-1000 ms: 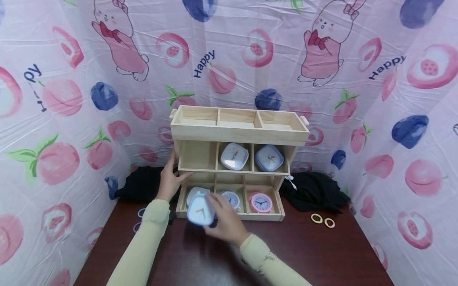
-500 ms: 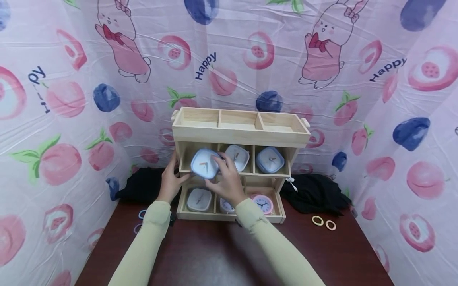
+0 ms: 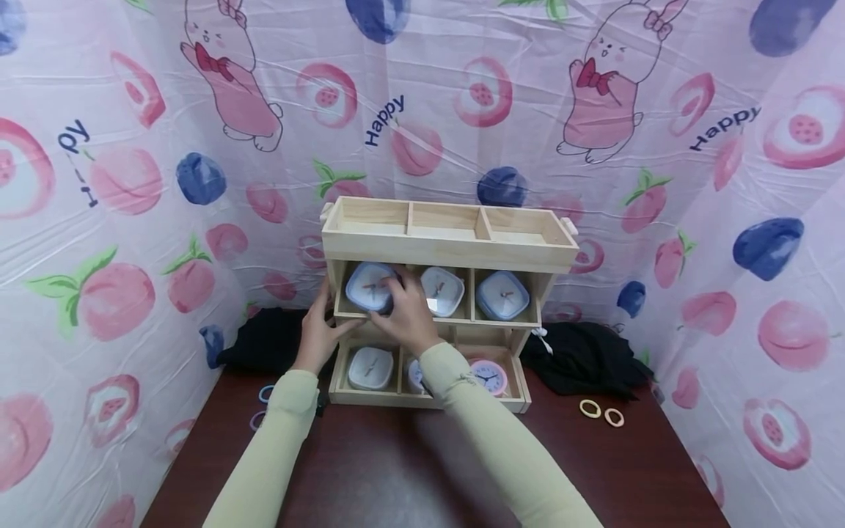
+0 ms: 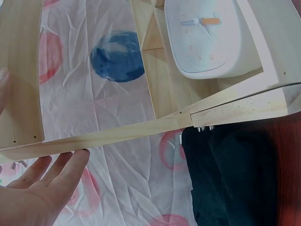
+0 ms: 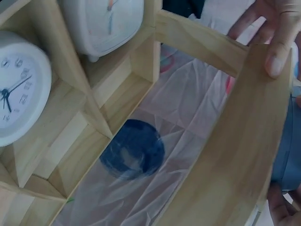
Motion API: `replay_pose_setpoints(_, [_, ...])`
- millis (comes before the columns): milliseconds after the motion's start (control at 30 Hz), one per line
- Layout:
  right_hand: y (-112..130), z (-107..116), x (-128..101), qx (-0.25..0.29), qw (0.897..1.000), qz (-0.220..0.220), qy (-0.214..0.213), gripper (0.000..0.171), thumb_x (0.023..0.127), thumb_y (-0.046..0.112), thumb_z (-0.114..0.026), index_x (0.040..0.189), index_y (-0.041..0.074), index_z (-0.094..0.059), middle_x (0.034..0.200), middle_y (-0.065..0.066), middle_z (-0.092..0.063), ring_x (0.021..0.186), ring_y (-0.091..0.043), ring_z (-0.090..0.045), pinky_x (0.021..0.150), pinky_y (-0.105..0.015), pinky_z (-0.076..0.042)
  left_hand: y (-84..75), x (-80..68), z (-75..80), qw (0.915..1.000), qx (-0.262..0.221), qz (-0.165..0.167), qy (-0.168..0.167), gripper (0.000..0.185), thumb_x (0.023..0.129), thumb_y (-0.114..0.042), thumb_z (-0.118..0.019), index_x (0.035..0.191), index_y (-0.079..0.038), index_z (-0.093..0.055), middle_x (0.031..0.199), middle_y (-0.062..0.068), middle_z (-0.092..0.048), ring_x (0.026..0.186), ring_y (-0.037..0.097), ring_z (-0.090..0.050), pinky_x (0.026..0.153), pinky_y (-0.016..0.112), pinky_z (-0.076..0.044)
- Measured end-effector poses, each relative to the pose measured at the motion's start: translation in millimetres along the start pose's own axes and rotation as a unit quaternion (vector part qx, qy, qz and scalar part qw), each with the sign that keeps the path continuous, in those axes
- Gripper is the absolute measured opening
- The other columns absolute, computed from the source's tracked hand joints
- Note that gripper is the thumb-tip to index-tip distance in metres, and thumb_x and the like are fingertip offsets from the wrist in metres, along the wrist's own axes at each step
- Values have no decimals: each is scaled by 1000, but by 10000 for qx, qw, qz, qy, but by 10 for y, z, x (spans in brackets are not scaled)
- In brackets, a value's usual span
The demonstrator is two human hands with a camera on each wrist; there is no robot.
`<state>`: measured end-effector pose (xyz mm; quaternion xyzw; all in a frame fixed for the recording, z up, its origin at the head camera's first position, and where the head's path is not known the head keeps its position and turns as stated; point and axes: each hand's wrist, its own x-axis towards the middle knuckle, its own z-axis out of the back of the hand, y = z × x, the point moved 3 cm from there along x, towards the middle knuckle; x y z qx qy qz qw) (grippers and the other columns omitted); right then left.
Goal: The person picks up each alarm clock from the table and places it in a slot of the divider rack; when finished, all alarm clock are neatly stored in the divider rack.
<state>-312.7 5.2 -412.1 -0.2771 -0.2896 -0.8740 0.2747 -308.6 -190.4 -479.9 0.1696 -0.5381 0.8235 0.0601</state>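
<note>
Pale pine three-tier rack [image 3: 449,253] stands on a dark reddish-brown table [image 3: 409,469], against a plastic sheet [image 3: 119,147] printed with peaches, blueberries and rabbits. Right hand [image 3: 405,315] grips a light blue square clock [image 3: 371,287], fingers curled over its front, setting it into the left cell of the middle tier. Left hand [image 3: 317,330] rests with relaxed fingers against the rack's left side, steadying it and holding nothing.

Progress, as judged: middle tier near full, with a white square clock [image 3: 441,290] in the centre cell and a second blue square clock [image 3: 503,295] on the right. The held clock sits in its cell but is not yet let go. Bottom tier holds a white square clock [image 3: 371,368], a round clock mostly hidden by the right sleeve, and a pink round clock [image 3: 488,378]. Top tier's three cells stand bare.

Black cloth [image 3: 581,356] lies on the table on both sides of the rack; hair rings [image 3: 599,412] at right, more at left.
</note>
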Motion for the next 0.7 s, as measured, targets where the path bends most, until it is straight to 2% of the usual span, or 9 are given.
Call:
replay_pose_setpoints(167, [-22,-17,6,-147,9994,-110,304,46,80,21,-94,118,8,-73,156,-21,-53,142,-45,-53,125,-56,-45,-12,-15,-23,9999,-107,71,103,118,90,-17,-88,169,-51,-8,166,23,-40,150,44,-47,119,64,-48])
replay_pose_setpoints(367, [-18,12,9,-228,9979,-239,562,39,83,20,-91,118,12,-76,162,-17,-50,147,-47,-48,129,-56,-39,-16,-4,-37,9999,-126,19,107,118,89,-16,-89,169,-51,-9,165,22,-42,148,44,-48,118,64,-50])
replay_pose_setpoints(567, [-22,6,-10,-414,9981,-44,461,33,84,17,-89,115,10,-80,160,-18,-54,146,-46,-49,128,-52,-41,-2,2,-36,9999,-58,-13,88,118,90,-17,-88,169,-50,-8,165,23,-41,149,45,-48,118,64,-49])
replay_pose_setpoints(700, [-42,37,-125,-319,9990,68,307,34,86,16,-87,117,6,-79,155,-20,-57,145,-45,-50,125,-51,-46,-2,-29,-37,9999,-48,24,85,117,91,-19,-87,170,-49,-6,168,22,-40,152,43,-47,119,63,-48])
